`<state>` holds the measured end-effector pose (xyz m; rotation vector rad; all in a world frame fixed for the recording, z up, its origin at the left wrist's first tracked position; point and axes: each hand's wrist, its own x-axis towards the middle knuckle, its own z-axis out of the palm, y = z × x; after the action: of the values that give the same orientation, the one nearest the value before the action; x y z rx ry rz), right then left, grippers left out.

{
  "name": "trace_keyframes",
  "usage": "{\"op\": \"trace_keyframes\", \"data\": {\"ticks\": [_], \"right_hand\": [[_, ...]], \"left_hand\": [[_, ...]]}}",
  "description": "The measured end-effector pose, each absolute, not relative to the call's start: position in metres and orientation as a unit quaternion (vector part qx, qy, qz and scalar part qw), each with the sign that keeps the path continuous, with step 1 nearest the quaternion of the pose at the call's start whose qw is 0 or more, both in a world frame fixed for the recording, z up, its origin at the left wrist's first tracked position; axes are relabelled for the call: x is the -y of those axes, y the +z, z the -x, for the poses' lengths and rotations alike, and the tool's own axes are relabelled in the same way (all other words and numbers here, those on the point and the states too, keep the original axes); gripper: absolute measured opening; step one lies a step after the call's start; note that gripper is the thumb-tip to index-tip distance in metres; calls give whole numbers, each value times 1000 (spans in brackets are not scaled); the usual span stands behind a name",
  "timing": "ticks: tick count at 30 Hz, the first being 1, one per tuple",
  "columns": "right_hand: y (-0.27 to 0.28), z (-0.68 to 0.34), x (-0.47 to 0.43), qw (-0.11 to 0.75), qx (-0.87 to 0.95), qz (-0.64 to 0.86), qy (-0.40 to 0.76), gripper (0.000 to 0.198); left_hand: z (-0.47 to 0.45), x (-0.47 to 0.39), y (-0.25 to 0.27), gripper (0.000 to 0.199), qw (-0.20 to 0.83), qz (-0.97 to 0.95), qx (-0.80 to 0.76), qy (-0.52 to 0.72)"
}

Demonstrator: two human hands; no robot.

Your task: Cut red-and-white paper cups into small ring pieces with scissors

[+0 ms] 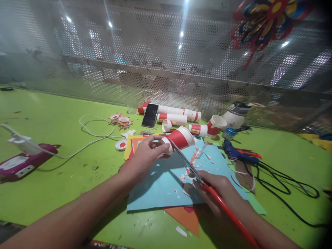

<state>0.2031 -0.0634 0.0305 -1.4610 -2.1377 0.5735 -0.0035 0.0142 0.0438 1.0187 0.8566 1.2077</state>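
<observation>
My left hand [153,148] grips a red and white paper cup [179,138] near one end, and the cup lies tilted on its side in the air. In my right hand [216,186] is a pair of scissors [190,166] with long metal blades and red handles. The blade tips reach the cup's end beside my left thumb; whether they have cut into it I cannot tell. Beneath both hands lies a light blue paper sheet [153,193], strewn with small red and white paper scraps [187,176].
Behind the paper are a phone [150,115], paper-cup tubes [172,119], another cup [216,125] and a bottle [235,116]. On the right, a blue glue gun [240,154] trails black cable. A purple power strip [28,162] with a white cord sits left. Perforated metal panel [155,69] stands behind.
</observation>
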Motion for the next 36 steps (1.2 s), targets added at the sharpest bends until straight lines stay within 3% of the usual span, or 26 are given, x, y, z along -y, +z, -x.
{"op": "trace_keyframes", "data": {"ticks": [23,30,36], "right_hand": [[37,-198,65,232,721,572,314,30],[31,-200,65,216,760,556,257,18],[37,-197,64,197,766,556,255,21]], "left_hand": [[5,-18,37,24,635,-446,-359,519],[5,-18,38,25,638,-434,-371,516],[8,-22,38,25,650,-442,-358,504]]}}
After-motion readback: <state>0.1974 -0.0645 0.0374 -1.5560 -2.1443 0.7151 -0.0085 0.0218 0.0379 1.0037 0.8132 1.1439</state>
